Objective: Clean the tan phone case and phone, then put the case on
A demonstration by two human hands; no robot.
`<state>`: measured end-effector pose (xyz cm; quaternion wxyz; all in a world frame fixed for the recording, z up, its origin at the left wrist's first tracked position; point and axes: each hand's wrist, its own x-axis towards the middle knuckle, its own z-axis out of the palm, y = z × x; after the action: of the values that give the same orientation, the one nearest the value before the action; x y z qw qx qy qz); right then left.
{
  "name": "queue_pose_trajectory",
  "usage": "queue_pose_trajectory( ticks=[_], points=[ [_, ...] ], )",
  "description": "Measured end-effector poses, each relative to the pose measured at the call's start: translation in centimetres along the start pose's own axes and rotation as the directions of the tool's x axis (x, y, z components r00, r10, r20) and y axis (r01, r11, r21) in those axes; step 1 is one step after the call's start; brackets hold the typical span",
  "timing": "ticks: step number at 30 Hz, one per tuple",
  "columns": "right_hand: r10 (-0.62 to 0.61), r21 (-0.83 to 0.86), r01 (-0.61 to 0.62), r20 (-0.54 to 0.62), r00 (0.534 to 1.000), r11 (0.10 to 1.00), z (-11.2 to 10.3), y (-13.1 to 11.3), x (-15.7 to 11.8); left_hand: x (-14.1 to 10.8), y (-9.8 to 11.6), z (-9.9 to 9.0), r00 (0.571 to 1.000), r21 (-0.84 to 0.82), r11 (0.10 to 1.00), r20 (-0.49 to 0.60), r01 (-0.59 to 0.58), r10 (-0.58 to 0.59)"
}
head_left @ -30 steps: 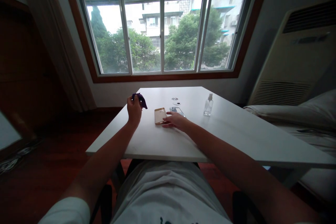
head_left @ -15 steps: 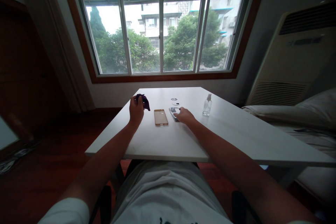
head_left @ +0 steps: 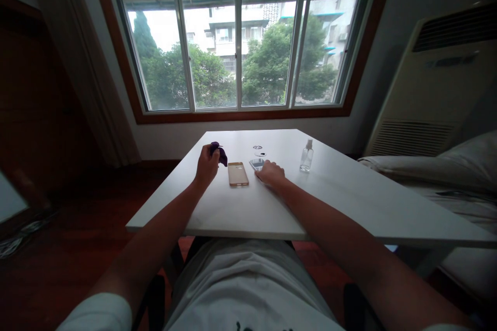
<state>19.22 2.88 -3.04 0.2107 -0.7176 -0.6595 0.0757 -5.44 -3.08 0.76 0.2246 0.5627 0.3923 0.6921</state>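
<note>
My left hand (head_left: 207,164), raised above the left part of the table, is closed round a crumpled dark purple cloth (head_left: 222,156). To its right a tan, see-through phone case (head_left: 237,174) lies flat. My right hand (head_left: 272,172) is closed on the near end of a smartphone (head_left: 256,164) beside the case. The phone's far end shows, while the hand covers the rest.
A clear spray bottle (head_left: 306,156) stands upright to the right of my right hand. Behind the phone are two small flat items, a dark-and-white one (head_left: 257,147) and a white one (head_left: 260,154). Everything stands on a white table (head_left: 341,201) before a window.
My left hand has shifted right and slightly down with the cloth, closer to the phone case. My right hand's fingers have curled further over the phone's near end.
</note>
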Motion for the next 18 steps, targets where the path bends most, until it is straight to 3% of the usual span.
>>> queue_pose_trajectory(
  ticks=[8, 18],
  points=[
    [0.074, 0.19, -0.063, -0.055, 0.996, 0.98, -0.6, 0.9, 0.7, 0.2, -0.7, 0.0, 0.996, -0.032, 0.999, 0.08, 0.028, -0.025],
    [0.083, 0.485, -0.023, -0.102, 0.991, 0.874, -1.0, 1.3, 0.4, 0.0, -0.6, 0.3, 0.999, -0.002, 0.999, 0.031, 0.042, -0.042]
  ],
)
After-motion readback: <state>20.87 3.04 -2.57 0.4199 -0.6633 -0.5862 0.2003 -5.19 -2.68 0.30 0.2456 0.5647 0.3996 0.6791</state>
